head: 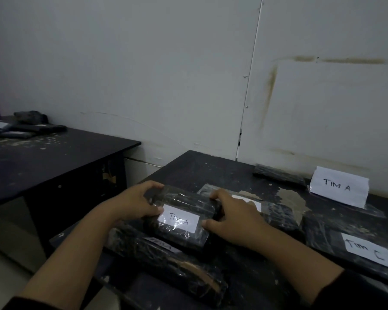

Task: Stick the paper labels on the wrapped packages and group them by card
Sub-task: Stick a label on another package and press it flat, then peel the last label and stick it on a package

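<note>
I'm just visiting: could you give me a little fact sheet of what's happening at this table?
held item: wrapped package labelled TIM A
left hand: grips its left end
right hand: grips its right end
card: TIM A card stands far right
beside card: one dark package
near right: package labelled TIM C

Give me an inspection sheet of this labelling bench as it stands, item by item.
Surface: dark table, scuffed, with a worn brown patch.
Job's things: TIM A package labelled, held; TIM A card standing at the back right; TIM C package lying right; another wrapped package in front.
Clutter: pale flecks and dark bundles on the side desk.
Grippers: left hand and right hand grip the TIM A package's ends.
Cables: nothing seen.
Surroundings: stained white wall.
</note>
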Demonstrator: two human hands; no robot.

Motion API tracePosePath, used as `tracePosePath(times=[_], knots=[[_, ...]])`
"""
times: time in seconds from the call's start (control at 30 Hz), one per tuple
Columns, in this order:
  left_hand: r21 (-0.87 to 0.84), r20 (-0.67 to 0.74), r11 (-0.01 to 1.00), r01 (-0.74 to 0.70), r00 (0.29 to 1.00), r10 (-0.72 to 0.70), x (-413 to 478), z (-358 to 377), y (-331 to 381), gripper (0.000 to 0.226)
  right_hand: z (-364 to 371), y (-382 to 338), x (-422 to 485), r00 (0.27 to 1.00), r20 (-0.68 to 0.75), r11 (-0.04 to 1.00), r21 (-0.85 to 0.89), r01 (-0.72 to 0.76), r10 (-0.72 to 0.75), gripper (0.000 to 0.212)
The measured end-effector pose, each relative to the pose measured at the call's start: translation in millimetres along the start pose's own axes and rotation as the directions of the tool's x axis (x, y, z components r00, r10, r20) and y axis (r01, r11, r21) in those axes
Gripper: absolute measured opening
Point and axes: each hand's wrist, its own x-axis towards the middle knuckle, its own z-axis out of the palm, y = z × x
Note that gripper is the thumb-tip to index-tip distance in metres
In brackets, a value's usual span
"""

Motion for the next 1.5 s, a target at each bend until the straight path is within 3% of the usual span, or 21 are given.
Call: tracePosePath(times=[0.33,0.53,0.67,0.8,0.97,1.07,1.2,1.4,1.5], knots=[[0.165,0.185,0.983,0.085,0.976,-0.115,10,-15,-8,0.051,5,-7,13,0.994,0.096,0.958,-0.274,0.079,-0.054,0.057],[0.293,0.234,0.953,0.080,0.960,-0.152,17,-27,-11,0.026,9,-12,32,0.988,0.095,0.944,-0.296,0.148,-0.125,0.055],[0.417,0.111,0.900,0.130,0.975,-0.192,25,-33,-11,0.027,10,-14,44,0.966,0.239,0.965,-0.215,0.151,-0.098,0.044],[0.345,0.017,0.930,0.130,0.989,-0.144,41,-31,-15,0.016,12,-22,55,0.930,0.361,0.981,-0.149,0.125,-0.064,0.041],[0.463,0.005,0.880,0.103,0.993,-0.119,64,-22,-18,0.018,22,-34,69,0.971,0.224,0.976,-0.177,0.127,-0.086,0.022],[0.588,-0.017,0.801,0.108,0.992,-0.122,71,-20,-17,0.030,30,-38,79,0.979,0.126,0.921,-0.338,0.195,-0.161,0.022],[0.678,-0.043,0.726,0.116,0.992,-0.118,76,-20,-22,0.040,41,-40,86,0.976,0.108,0.831,-0.512,0.218,-0.189,0.023],[0.615,0.097,0.787,-0.049,0.995,-0.014,79,-16,-29,0.034,48,-43,93,0.986,0.110,0.836,-0.524,0.165,-0.126,0.020],[0.634,0.110,0.766,-0.103,0.993,0.043,80,-13,-29,0.033,50,-43,95,0.991,0.101,0.860,-0.494,0.130,-0.092,0.021]])
